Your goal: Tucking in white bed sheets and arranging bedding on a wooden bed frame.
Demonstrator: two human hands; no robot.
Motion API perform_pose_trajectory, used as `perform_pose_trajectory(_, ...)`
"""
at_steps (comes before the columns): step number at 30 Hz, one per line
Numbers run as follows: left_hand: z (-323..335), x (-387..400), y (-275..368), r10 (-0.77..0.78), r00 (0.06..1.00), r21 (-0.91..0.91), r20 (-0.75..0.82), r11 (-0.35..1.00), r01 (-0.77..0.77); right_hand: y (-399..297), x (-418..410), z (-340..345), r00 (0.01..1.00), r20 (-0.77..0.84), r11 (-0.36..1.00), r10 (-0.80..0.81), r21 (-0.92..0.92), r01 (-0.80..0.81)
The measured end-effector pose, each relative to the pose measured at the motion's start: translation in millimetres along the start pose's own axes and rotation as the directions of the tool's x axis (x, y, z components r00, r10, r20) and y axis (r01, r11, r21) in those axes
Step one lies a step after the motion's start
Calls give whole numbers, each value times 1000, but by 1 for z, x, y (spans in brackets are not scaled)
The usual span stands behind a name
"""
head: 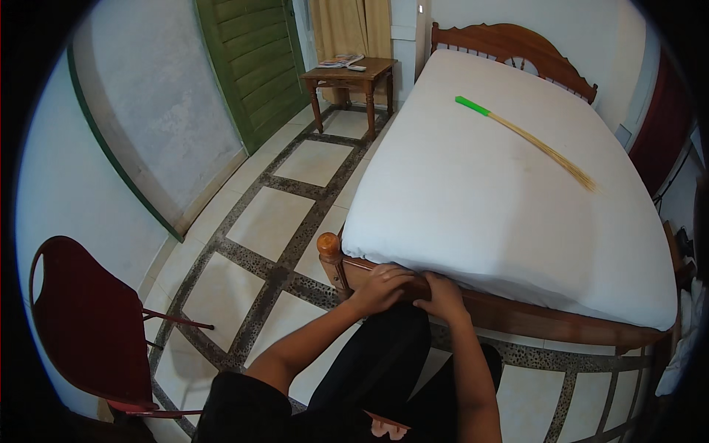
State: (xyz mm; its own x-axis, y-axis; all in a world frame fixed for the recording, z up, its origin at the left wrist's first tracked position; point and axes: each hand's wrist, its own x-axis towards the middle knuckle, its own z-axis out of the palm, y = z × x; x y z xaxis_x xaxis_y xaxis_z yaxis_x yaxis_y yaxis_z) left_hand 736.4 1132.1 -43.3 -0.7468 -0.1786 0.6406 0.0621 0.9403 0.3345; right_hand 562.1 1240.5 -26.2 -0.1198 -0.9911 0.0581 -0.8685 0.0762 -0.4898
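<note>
My left hand (381, 288) rests over the top edge of the wooden footboard (515, 317), near its rounded corner post (329, 245). Just to its right, my right hand (443, 297) lies on the same board, fingers over the edge at the mattress. The fingertips of both hands are partly hidden against the mattress, so I cannot tell whether they grip the board or the sheet. A white fitted sheet (476, 183) covers the mattress. On it, farther up, lies a stick broom (532, 141) with a green handle, slanting towards the right.
A red chair (88, 321) stands at the lower left. Beside the bed's head is a wooden side table (354, 72) with a magazine (339, 61) on it. A green louvred door (260, 61) is at the back left. White cloth (684, 338) hangs at the far right.
</note>
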Motion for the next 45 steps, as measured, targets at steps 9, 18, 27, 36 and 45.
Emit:
perform_pose_trajectory(9, -42, -37, -8, -426, 882, 351, -204, 809, 472, -6, 17, 13, 997, 10, 983, 76, -169, -74)
perform_pose_trajectory(18, -58, -11, -33, -522, 841, 425, 143, 800, 424, -7, 23, 7, 994, 26, 983, 109, -149, -104)
perform_pose_trajectory(27, -55, 6, -31, -613, 747, 566, 257, 722, 398, -3, 28, 10, 996, -67, 998, 53, -33, -56)
perform_pose_trajectory(36, -41, 2, -35, -556, 792, 605, 252, 729, 319, -11, -1, 19, 755, -656, 896, -8, 330, 296)
perform_pose_trajectory(45, -52, -10, 26, -290, 956, 178, 47, 944, 278, -6, 17, 48, 959, -282, 988, 10, -142, -52)
